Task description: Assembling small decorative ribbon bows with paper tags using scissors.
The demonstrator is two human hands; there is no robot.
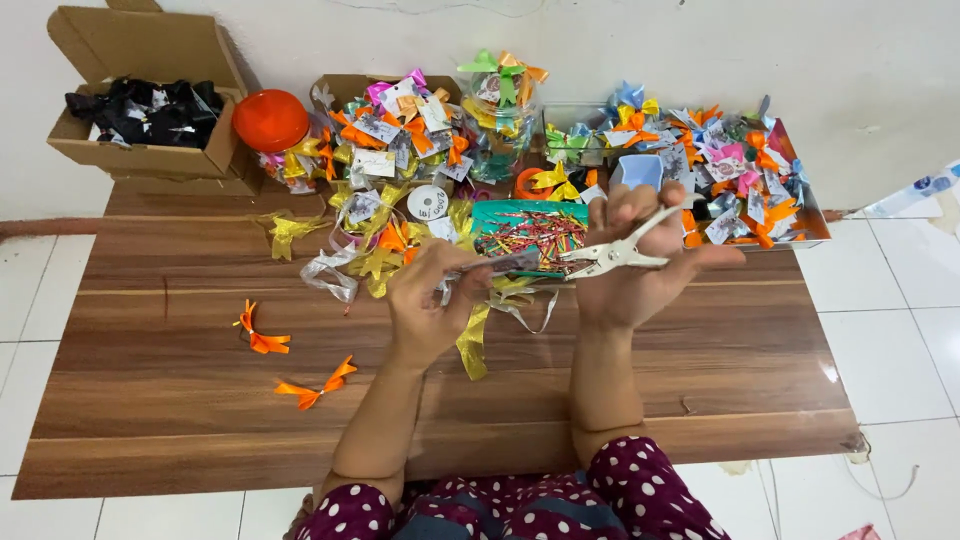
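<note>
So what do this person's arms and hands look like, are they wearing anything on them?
Both forearms are bare, and the left hand and right hand wear no gloves. No rings, watch or bracelets show from this view. The only clothing visible is dark maroon fabric with white polka dots at the bottom edge of the picture.

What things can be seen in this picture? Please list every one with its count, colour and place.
wooden table: one, brown, on white floor tiles
cardboard box: one, holds black items, far left
orange lid: one, beside that box
ribbon bows pile: many, mixed colours, far edge
green tray: one, holds small coloured sticks, centre
orange bows: two, loose, left on table
gold ribbon: one strip, under left hand
metal punch tool: one, silver, in right hand
left hand: holds a small tag
right hand: grips the tool
</note>
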